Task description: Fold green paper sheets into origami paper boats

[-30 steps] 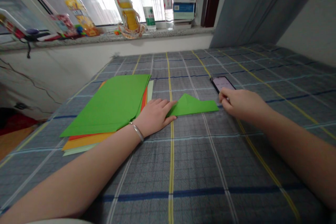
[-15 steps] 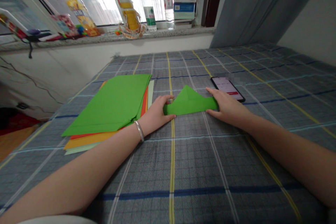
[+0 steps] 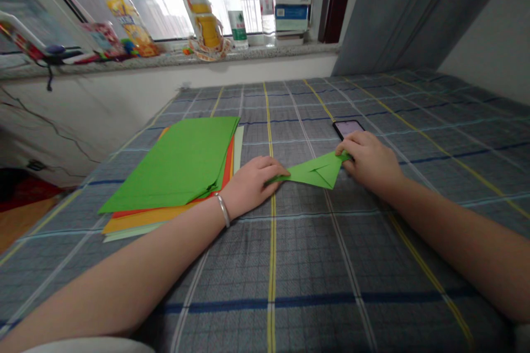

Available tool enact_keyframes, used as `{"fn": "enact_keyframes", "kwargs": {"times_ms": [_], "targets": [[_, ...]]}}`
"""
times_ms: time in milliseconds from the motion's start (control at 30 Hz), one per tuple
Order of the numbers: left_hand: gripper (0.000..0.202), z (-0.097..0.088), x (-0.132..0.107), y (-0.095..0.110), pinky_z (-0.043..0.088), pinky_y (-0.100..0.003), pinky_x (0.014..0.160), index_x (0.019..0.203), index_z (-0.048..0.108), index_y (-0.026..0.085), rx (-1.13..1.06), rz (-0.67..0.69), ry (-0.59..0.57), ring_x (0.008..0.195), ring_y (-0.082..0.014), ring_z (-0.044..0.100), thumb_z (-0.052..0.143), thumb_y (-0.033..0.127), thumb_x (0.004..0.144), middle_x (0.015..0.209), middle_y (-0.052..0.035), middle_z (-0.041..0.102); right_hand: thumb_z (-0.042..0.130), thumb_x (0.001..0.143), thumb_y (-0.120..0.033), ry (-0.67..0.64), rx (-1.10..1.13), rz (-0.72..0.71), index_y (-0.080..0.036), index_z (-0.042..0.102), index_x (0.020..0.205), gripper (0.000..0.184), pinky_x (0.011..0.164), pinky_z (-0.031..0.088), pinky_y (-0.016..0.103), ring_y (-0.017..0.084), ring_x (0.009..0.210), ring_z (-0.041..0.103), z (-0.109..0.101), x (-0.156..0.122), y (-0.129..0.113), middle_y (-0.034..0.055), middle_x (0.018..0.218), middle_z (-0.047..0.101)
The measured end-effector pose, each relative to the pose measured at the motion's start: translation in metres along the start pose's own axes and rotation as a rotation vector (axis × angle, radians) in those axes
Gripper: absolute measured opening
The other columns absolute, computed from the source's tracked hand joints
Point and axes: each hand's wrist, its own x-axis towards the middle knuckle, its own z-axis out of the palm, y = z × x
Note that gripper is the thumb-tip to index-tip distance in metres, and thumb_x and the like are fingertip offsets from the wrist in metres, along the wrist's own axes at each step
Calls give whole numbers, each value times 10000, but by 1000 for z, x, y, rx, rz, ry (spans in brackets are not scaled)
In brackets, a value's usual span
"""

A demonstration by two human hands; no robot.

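A folded piece of green paper (image 3: 317, 172) stretches between my two hands over the plaid cloth, its pointed part now facing down toward me. My left hand (image 3: 257, 181), with a silver bangle at the wrist, pinches the paper's left end. At the other end, the fingers of my right hand (image 3: 368, 159) are closed on a corner of it. A small slit-like fold edge shows on the paper's face. The fingertips partly cover both ends. Just behind my right hand lies a phone (image 3: 348, 127), its lower part hidden by that hand.
Left of my hands lies a stack of coloured paper sheets (image 3: 178, 160), green on top, orange and pale green beneath. Grey plaid cloth (image 3: 306, 265) covers the surface. Bottles (image 3: 237, 16), a yellow flask (image 3: 208, 27) and boxes (image 3: 292, 15) line the windowsill.
The green paper has been turned over, so its peak points toward me instead of away. My right hand has shifted slightly right and now covers more of the phone.
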Motion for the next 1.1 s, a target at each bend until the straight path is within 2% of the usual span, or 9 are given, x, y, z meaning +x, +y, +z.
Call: {"fn": "enact_keyframes", "kwargs": {"times_ms": [100, 233, 333, 467, 633, 733, 867, 1000, 1100], "targets": [[274, 2, -1, 3, 480, -386, 971, 1139, 633, 193, 73, 38, -84, 1076, -196, 585, 486, 158, 911, 1199, -71, 631, 504, 803, -180, -1, -31, 52, -227, 650, 959, 219, 594, 389, 326, 255, 904, 567, 1, 0, 2, 94, 1069, 587], [308, 2, -1, 9, 471, -418, 989, 1181, 633, 187, 144, 17, -144, 1090, -224, 585, 502, 199, 902, 1286, -86, 605, 501, 780, -159, -17, -64, 88, -238, 618, 975, 241, 542, 354, 309, 223, 813, 565, 2, -1, 1, 88, 1081, 561], [310, 4, -1, 14, 466, -428, 993, 1175, 634, 161, 176, -21, -133, 1088, -239, 581, 512, 205, 893, 1254, -99, 626, 528, 769, -180, 13, -42, 127, -222, 577, 954, 196, 558, 390, 324, 227, 794, 560, 6, 0, 2, 99, 1045, 545], [294, 7, -1, 21, 477, -428, 958, 1156, 626, 163, 154, -110, -81, 1024, -240, 601, 530, 241, 889, 1167, -84, 667, 513, 807, -193, 80, 78, 127, -212, 536, 888, 86, 669, 463, 349, 216, 799, 555, 12, 3, 6, 98, 981, 531], [307, 5, 0, 28, 492, -411, 917, 1159, 608, 164, 61, -246, -59, 985, -235, 623, 541, 287, 886, 1072, -83, 687, 507, 845, -232, 41, 231, 75, -209, 519, 858, 28, 689, 481, 318, 186, 782, 567, 15, 3, 5, 82, 950, 534], [288, 2, 1, 30, 522, -363, 799, 1141, 606, 169, -10, -337, -54, 846, -199, 646, 517, 296, 898, 967, -68, 693, 501, 876, -277, -13, 242, 2, -194, 553, 882, 98, 700, 466, 314, 196, 827, 594, 9, 0, -3, 79, 934, 585], [261, 2, 2, 28, 508, -270, 635, 1133, 584, 188, -243, -399, -59, 645, -127, 619, 486, 295, 916, 843, -17, 697, 476, 922, -346, -89, 194, -197, -198, 615, 850, 215, 740, 437, 334, 213, 861, 606, -1, -3, -15, 64, 883, 660], [292, 8, 0, 24, 523, -255, 651, 1188, 528, 192, -467, -398, -34, 705, -114, 640, 480, 284, 916, 1029, -44, 705, 543, 900, -351, -190, 263, -470, -201, 663, 945, 197, 801, 439, 357, 227, 927, 610, -2, -4, -24, 78, 958, 689], [377, 12, -1, 22, 540, -268, 669, 1274, 444, 199, -522, -409, -8, 726, -115, 653, 486, 282, 909, 1149, -77, 679, 591, 872, -316, -216, 292, -530, -200, 664, 1024, 205, 841, 449, 375, 236, 985, 609, 2, -5, -28, 96, 1038, 684]]}}
